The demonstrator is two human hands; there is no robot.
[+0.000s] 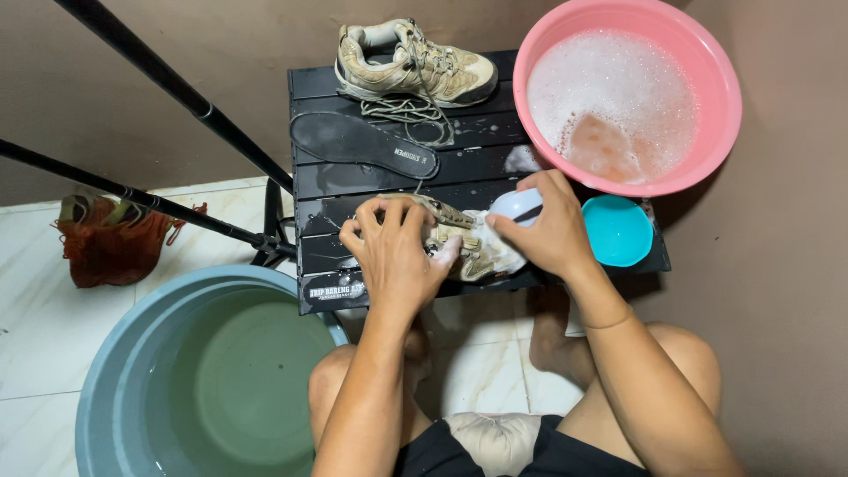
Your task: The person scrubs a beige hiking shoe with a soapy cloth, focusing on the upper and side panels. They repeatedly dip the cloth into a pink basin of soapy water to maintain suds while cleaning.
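Head view, the only one supplied: a beige shoe [459, 240], wet and soapy, lies on its side at the near edge of the low black slatted surface [477, 181], where both hands reach it without stretching. The left hand [395, 252] presses down over the heel end, its grip closed on the shoe, apparently to pin it against the scrubbing. The right hand [549, 231] is wrapped around a pale brush [517, 205] held against the toe end, grip closed on it. The pink basin [717, 97], full of suds, overhangs the far right corner, just beside the brush hand, likely for dipping. A small teal bowl [617, 230] sits touching that hand's outer side. The second shoe [413, 64], with loose laces, and a dark insole [362, 143] lie farther back, kept apart from the wet work. A large grey tub [115, 371] of water stands on the floor to the left, near a red mesh bag [110, 243].
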